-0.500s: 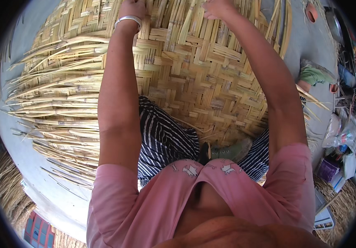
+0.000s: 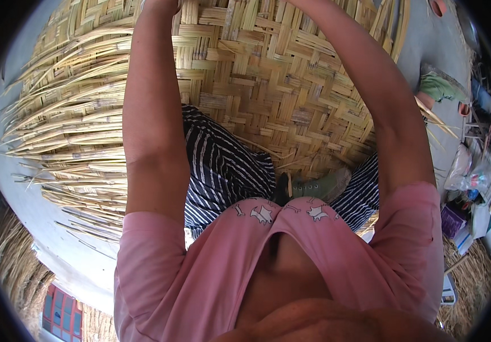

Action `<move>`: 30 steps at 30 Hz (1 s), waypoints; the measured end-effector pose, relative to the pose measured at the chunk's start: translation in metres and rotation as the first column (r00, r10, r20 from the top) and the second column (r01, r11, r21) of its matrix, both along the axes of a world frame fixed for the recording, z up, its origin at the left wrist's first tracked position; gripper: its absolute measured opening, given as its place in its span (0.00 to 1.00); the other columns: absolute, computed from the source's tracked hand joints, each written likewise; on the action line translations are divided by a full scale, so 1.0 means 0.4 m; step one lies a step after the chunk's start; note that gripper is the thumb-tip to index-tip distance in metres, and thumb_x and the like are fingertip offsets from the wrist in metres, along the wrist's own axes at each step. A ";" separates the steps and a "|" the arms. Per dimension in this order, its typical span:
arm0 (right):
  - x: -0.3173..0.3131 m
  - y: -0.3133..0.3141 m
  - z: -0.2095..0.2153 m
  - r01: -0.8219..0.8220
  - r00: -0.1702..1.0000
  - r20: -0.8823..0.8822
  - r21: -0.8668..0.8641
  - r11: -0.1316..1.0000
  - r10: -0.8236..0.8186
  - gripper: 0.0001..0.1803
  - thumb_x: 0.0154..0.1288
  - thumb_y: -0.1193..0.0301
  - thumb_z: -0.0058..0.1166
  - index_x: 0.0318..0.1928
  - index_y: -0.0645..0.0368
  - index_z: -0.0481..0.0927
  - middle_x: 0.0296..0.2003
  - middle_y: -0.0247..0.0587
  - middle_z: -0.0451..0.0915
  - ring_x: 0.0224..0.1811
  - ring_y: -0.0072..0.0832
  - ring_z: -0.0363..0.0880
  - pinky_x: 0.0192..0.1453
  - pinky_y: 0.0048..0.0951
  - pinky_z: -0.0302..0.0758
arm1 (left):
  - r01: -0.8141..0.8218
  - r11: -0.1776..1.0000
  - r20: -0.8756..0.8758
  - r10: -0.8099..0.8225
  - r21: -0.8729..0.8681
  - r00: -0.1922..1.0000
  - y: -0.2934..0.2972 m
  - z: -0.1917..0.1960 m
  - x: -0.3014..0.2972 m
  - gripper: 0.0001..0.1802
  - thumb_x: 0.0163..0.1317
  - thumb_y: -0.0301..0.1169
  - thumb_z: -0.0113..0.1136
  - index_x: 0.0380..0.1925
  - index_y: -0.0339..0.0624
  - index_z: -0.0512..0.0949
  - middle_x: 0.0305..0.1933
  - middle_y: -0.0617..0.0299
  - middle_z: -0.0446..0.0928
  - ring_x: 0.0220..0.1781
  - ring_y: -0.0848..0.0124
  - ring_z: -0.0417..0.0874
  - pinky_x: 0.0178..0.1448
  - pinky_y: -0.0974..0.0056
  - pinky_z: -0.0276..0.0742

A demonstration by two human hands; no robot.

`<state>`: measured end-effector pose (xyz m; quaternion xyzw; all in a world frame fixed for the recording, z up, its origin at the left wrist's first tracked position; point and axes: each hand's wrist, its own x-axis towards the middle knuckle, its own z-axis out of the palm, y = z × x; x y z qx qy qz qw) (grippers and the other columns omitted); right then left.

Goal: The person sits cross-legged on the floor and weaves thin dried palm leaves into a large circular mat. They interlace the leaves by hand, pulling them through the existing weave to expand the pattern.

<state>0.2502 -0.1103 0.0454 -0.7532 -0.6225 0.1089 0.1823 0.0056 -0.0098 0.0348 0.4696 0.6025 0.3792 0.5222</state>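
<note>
Both arms extend over the woven bamboo mat (image 2: 268, 85). The left hand (image 2: 160, 4) is barely visible at the frame's top edge, the right hand apparently beyond it; grip state of the 2 hands cannot be determined.

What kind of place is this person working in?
Probably an outdoor yard used as a home weaving workshop. A large woven mat of pale strips lies on a bare concrete floor, loose unwoven strips fan out at its edge, and dry straw is heaped nearby.

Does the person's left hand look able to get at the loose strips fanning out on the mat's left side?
Probably yes. The left hand rests on the woven bamboo mat at the top edge, and the loose, unwoven bamboo strips lie just beside that forearm, with nothing between them.
</note>
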 end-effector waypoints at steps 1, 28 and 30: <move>0.020 0.021 -0.051 0.012 1.000 0.021 0.022 1.000 -0.012 0.16 0.64 0.71 0.54 0.50 0.62 0.82 0.45 0.62 0.84 0.51 0.59 0.82 0.56 0.52 0.79 | 0.010 0.999 0.015 -0.010 0.043 1.000 0.026 -0.032 -0.016 0.10 0.67 0.27 0.51 0.44 0.34 0.78 0.26 0.57 0.77 0.23 0.66 0.78 0.24 0.58 0.76; 0.045 0.047 0.051 -0.031 0.195 -0.888 -0.430 0.902 -0.417 0.18 0.70 0.74 0.58 0.58 0.61 0.74 0.53 0.47 0.80 0.56 0.37 0.82 0.57 0.43 0.82 | 0.314 0.949 -0.239 -0.313 -0.034 0.919 -0.010 -0.012 -0.011 0.15 0.61 0.33 0.64 0.43 0.34 0.87 0.32 0.51 0.87 0.34 0.62 0.85 0.42 0.57 0.80; 0.011 0.055 0.098 -0.015 0.228 -0.868 -0.457 0.889 -0.442 0.17 0.72 0.73 0.56 0.58 0.61 0.75 0.54 0.48 0.81 0.57 0.39 0.82 0.58 0.46 0.81 | 0.332 0.942 -0.220 -0.333 -0.043 0.917 0.007 -0.045 -0.026 0.12 0.61 0.30 0.64 0.40 0.34 0.87 0.31 0.53 0.86 0.32 0.64 0.84 0.38 0.58 0.79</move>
